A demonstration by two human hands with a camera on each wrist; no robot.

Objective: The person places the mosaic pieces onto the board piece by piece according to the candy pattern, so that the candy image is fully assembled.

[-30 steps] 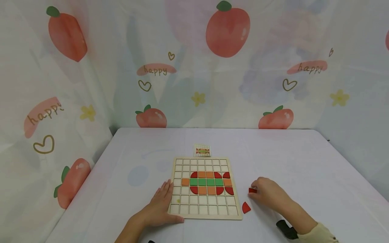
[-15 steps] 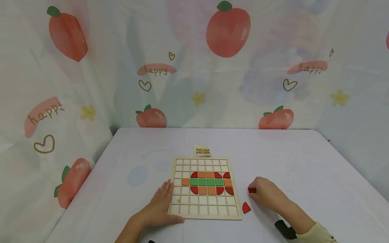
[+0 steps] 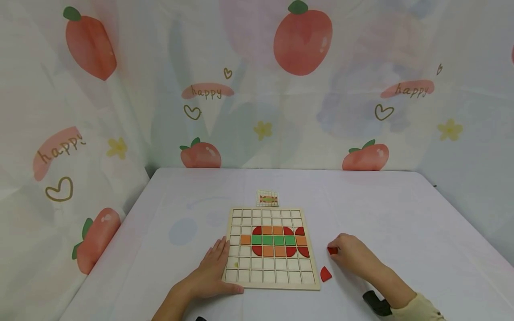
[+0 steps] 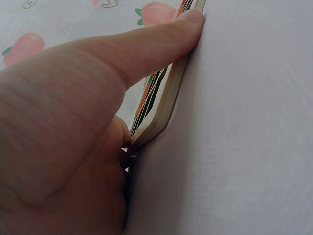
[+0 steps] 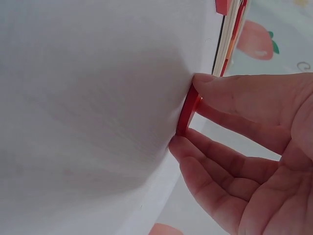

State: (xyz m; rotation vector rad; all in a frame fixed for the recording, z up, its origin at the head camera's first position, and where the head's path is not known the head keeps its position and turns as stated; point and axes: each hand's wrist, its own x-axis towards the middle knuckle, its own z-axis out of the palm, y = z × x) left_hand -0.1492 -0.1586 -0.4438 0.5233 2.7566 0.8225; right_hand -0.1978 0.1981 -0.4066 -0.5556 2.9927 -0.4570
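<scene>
A square wooden grid board (image 3: 273, 277) lies on the table, bearing green and orange square tiles and red quarter-circle tiles in its middle rows. My left hand (image 3: 209, 272) rests against the board's left side with fingers straight, its thumb (image 4: 156, 49) along the front edge. To the right of the board, my right hand (image 3: 353, 254) pinches a red tile (image 5: 189, 111) between thumb and fingertips, low at the tabletop. Another red quarter-circle tile (image 3: 326, 274) lies by the board's front right corner.
Behind the board lies a small pattern card (image 3: 267, 199) showing a similar coloured figure. A white cloth covers the table (image 3: 385, 209). Printed curtains (image 3: 241, 53) enclose the back and sides. A black strap piece (image 3: 376, 304) is at my right wrist.
The red tile under my right fingers has turned and shifted slightly left with the fingertips. My left hand and the board stay where they were.
</scene>
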